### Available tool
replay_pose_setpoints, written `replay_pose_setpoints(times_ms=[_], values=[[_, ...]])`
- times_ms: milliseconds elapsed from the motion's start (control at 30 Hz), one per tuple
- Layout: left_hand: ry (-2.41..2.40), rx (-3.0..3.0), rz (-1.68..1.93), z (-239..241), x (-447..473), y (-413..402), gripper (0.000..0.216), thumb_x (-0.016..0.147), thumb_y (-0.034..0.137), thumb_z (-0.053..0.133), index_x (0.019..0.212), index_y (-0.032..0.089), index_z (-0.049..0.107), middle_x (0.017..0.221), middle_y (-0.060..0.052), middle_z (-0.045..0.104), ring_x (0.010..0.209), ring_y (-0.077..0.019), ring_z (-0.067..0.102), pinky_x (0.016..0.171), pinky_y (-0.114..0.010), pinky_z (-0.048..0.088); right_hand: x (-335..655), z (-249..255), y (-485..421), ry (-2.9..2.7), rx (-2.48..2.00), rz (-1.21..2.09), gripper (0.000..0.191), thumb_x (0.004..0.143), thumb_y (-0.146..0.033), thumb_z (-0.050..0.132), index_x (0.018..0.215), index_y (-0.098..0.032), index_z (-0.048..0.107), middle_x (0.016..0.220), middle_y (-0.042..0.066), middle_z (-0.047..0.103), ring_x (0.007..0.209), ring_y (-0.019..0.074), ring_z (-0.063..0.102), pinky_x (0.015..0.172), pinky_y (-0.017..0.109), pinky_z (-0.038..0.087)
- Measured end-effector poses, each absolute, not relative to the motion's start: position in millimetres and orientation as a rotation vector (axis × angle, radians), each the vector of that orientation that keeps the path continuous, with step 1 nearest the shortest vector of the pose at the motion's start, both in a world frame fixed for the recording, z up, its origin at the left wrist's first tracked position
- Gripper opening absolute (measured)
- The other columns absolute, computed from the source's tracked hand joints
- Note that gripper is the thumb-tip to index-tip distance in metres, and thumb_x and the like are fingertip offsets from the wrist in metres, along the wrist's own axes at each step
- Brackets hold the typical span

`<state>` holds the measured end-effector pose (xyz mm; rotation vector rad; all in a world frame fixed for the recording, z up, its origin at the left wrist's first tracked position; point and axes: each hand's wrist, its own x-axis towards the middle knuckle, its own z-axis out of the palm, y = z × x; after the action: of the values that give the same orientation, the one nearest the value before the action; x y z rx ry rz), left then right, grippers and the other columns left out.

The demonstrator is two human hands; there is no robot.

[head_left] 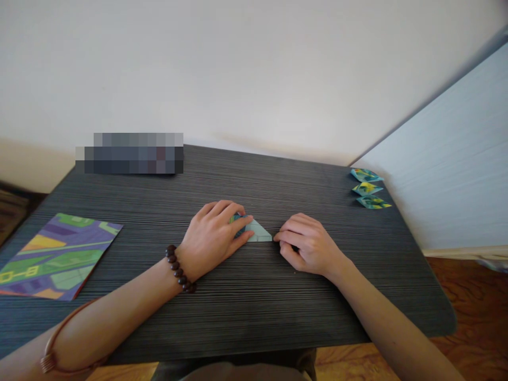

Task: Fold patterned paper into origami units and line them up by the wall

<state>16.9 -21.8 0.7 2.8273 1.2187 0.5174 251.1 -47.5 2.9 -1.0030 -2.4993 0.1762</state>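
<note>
A small folded piece of paper [260, 233], pale blue with a coloured printed patch, lies on the dark table in front of me. My left hand [216, 230] rests over its left part, holding it between thumb and fingers against the tabletop. That hand hides much of the paper. Just off the paper's right-hand corner is my right hand [305, 243], its fingers curled in and the fingertips low at the table. Nothing shows in the right fingers.
Three small folded paper pieces [368, 189], blue, green and yellow, stand in a row at the back right. A stack of colourful printed paper sheets [59, 256] lies at the left edge. A pixelated object [130, 156] sits at the back left. The wall borders the table's [254, 317] far side.
</note>
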Motion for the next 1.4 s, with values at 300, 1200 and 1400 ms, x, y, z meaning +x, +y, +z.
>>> replay_pose_setpoints(times_ms=[300, 1200, 1400], values=[[1.221, 2.744, 0.539, 0.4, 19.2, -19.7, 0.028, 0.086, 0.036, 0.051, 0.106, 0.019, 0.06, 0.106, -0.007, 0.061, 0.102, -0.0245, 0.052, 0.09, -0.041, 0.042, 243.1, -6.4, -41.4, -2.459, -1.062, 0.187, 0.026, 0.084, -0.016, 0.045, 0.101, -0.017, 0.066, 0.077, 0.004, 0.061, 0.072, 0.0156, 0.053, 0.069, 0.032, 0.042], [1.281, 2.702, 0.604, -2.0, 18.9, -18.3, 0.033, 0.083, 0.039, 0.054, 0.11, 0.02, 0.059, 0.107, -0.009, 0.058, 0.101, -0.0256, 0.049, 0.095, -0.046, 0.037, 224.8, -6.8, -34.2, -2.526, -1.206, 0.231, 0.031, 0.091, -0.023, 0.041, 0.117, -0.018, 0.057, 0.089, 0.008, 0.054, 0.082, 0.0189, 0.047, 0.074, 0.035, 0.041], [1.266, 2.716, 0.584, -1.7, 18.3, -18.1, 0.03, 0.085, 0.041, 0.051, 0.108, 0.026, 0.063, 0.105, -0.007, 0.057, 0.099, -0.0245, 0.049, 0.093, -0.045, 0.039, 226.9, -5.6, -35.1, -2.51, -1.198, 0.232, 0.031, 0.091, -0.02, 0.04, 0.116, -0.018, 0.058, 0.088, 0.007, 0.056, 0.082, 0.0187, 0.048, 0.075, 0.035, 0.043]])
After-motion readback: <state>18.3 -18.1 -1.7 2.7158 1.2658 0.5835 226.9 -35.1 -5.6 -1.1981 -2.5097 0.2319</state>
